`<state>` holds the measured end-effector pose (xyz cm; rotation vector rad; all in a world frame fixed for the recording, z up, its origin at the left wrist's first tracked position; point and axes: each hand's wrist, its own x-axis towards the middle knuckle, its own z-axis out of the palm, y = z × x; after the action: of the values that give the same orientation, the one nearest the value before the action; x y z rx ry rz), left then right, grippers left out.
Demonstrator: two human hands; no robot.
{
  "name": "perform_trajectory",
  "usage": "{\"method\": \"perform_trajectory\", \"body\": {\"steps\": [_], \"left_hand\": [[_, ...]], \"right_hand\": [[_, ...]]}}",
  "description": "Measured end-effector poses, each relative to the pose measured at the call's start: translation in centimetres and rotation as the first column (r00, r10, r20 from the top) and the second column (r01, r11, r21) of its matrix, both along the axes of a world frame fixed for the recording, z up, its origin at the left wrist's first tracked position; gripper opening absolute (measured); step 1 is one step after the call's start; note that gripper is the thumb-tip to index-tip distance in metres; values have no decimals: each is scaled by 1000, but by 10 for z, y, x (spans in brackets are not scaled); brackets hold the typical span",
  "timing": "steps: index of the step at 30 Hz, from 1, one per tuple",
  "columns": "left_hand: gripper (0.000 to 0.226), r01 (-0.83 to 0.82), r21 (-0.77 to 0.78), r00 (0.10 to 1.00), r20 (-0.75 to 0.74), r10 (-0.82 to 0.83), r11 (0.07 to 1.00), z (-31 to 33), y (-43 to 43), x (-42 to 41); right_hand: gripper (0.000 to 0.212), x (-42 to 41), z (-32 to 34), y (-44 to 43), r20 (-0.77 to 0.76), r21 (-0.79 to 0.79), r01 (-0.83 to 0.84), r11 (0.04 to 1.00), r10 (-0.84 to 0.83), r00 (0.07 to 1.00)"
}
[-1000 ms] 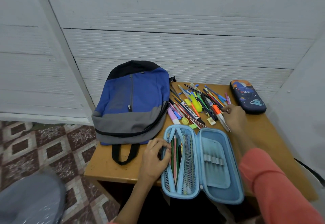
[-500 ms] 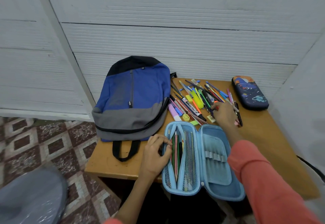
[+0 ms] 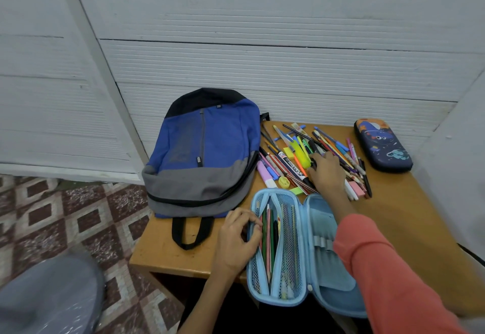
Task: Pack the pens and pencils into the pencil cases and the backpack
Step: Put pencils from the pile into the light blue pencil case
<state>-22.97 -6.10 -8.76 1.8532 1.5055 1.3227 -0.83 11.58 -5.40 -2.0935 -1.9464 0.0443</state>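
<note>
Wooden table (image 3: 409, 218) against white panelled wall (image 3: 262, 71), bearing flat blue-grey backpack (image 3: 204, 150), closed dark pencil case (image 3: 381, 144) far right, open light-blue pencil case (image 3: 278, 302) with pencils (image 3: 269, 239) in mesh pocket; left hand (image 3: 236, 239) pinching that case's left edge, right hand (image 3: 326, 173) atop loose pen pile (image 3: 294, 155), grasp indeterminable.

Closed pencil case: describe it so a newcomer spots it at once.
On the wooden table, look to the far right corner, past the pile of pens. The closed pencil case lies there alone, dark navy with cartoon space prints, unlike the open light-blue case.
</note>
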Motion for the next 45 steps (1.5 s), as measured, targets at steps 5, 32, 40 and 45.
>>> {"method": "perform_trajectory", "body": {"steps": [5, 32, 40, 45], "left_hand": [[10, -3, -2, 1000, 7, 3, 1000, 1, 0, 0], [8, -6, -5, 1000, 12, 6, 1000, 3, 0, 1], [8, -9, -22, 1000, 18, 10, 1000, 4, 1, 2], [6, -14, -13, 1000, 26, 14, 1000, 4, 3, 1]], "right_hand": [[34, -1, 0, 1, -25, 10, 7, 1000, -7, 1000], [20, -47, 11, 16, -167, 183, -32, 983, 63, 984], [22, -72, 19, 46, 36, 43, -202, 978, 201, 979], [34, -76, 17, 57, 194, -20, -107, 994, 108, 975]]}}
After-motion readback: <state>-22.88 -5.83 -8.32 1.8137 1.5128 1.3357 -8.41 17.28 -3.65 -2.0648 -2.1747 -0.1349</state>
